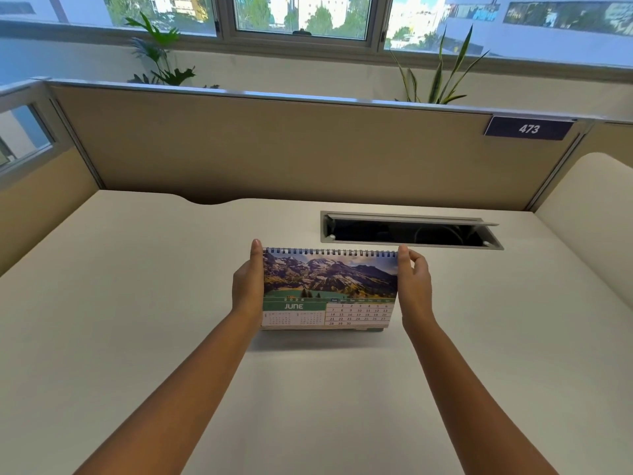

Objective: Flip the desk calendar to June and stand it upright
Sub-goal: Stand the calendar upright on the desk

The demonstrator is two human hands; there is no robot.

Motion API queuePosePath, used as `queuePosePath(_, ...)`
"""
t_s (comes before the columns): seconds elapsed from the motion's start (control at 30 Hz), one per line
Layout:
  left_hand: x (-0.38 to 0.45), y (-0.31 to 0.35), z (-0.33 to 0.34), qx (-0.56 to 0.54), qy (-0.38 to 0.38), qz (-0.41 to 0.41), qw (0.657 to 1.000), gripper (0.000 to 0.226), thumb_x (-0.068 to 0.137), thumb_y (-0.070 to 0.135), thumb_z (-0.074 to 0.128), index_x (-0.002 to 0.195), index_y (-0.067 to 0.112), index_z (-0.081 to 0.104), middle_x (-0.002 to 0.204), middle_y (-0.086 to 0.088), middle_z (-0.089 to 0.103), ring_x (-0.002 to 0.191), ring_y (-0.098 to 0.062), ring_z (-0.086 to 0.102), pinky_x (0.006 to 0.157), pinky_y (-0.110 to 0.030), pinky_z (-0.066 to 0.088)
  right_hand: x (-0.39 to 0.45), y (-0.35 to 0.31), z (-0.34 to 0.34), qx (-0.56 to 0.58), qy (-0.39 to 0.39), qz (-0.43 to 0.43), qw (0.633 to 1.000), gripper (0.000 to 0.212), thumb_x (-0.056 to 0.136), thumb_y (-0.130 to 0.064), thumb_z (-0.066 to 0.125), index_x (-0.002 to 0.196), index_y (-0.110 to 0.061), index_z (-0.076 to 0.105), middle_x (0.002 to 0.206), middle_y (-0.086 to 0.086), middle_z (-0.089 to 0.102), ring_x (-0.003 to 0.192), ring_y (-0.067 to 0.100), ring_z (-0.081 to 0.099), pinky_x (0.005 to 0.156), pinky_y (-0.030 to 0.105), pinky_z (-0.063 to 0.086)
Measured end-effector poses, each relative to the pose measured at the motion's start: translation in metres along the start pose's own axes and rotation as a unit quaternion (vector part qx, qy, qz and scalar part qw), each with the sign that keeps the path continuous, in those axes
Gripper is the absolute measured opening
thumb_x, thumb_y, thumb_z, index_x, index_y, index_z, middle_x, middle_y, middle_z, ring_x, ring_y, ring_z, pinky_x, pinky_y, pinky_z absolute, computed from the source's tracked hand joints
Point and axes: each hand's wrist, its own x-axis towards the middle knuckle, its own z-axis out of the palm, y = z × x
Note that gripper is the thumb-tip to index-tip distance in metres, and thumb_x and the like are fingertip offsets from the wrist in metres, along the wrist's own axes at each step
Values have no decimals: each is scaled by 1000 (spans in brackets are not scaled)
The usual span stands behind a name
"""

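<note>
white desk (144, 303) under us, and the desk calendar (329, 289) stands upright mid-desk showing june, just in front of the open cable hatch (411, 231). our left hand (247, 286) presses flat on its left edge, our right hand (415, 286) touches the right edge, fingers loosely spread.
</note>
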Motion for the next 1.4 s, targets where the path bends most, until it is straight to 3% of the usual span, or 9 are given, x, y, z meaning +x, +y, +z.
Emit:
queuePosePath(0.17,8,-11,-4,24,2,25,999,55,84,65,24,86,21,57,80,-2,65,69,-18,64,56,-24,46,2,15,2,3,0,26,1000,43,91,-56,19,108,-29,47,86,-10,59,75,7,60,52,7,47)
queuePosePath(0.27,8,-21,-8,8,-8,-5,1000,59,85,64,21,90,19,58,77,-2,65,68,-16,63,52,-23,47,3,30,-1,-8,-6,56,998,60,91,-56,10,128,-23,45,109,8,64,95,24,60,93,40,44)
queuePosePath(0.33,6,-29,-12,1,-11,-26,1000,60,86,62,19,85,18,60,73,1,65,64,-11,61,44,-18,47,1,40,-6,-7,-10,77,997,64,91,-55,9,134,-19,40,121,18,62,108,31,58,105,49,31)
queuePosePath(0.5,5,-52,-19,-5,-26,-68,997,62,88,59,19,95,13,59,94,-6,64,85,-20,57,80,-32,33,-7,55,-13,-15,-35,108,993,62,93,-52,9,138,-17,35,128,22,57,113,34,56,107,50,28)
queuePosePath(0.6,2,-63,-21,-7,-36,-65,997,58,89,56,20,97,15,61,103,-7,63,86,-18,56,81,-29,37,-11,61,-12,-24,-50,95,994,61,93,-52,10,138,-18,35,128,20,58,108,30,57,105,46,30)
queuePosePath(0.8,2,-73,-23,10,-55,-54,997,62,90,54,18,115,13,57,122,-14,60,111,-28,52,94,-32,31,-16,69,-9,-37,-57,72,995,60,93,-52,12,135,-19,39,125,16,60,105,24,57,99,39,34)
queuePosePath(1.13,0,-82,-29,-21,-71,-65,995,59,92,50,17,109,11,59,121,-17,60,103,-24,54,103,-34,35,-18,78,-10,-75,-63,94,991,58,95,-47,11,135,-16,38,130,16,57,113,34,57,102,44,39)
queuePosePath(1.23,-1,-81,-30,-12,-85,-66,994,60,92,50,16,112,12,57,122,-16,60,107,-25,54,107,-36,33,-18,79,-9,-79,-65,90,991,57,94,-48,11,132,-17,41,129,16,57,112,34,57,100,42,41)
queuePosePath(1.4,1,-78,-29,1,-99,-69,993,62,92,50,16,118,9,55,124,-16,59,114,-29,53,109,-38,32,-19,81,-8,-99,-68,86,989,58,93,-51,11,132,-18,39,132,15,54,117,36,53,106,53,37)
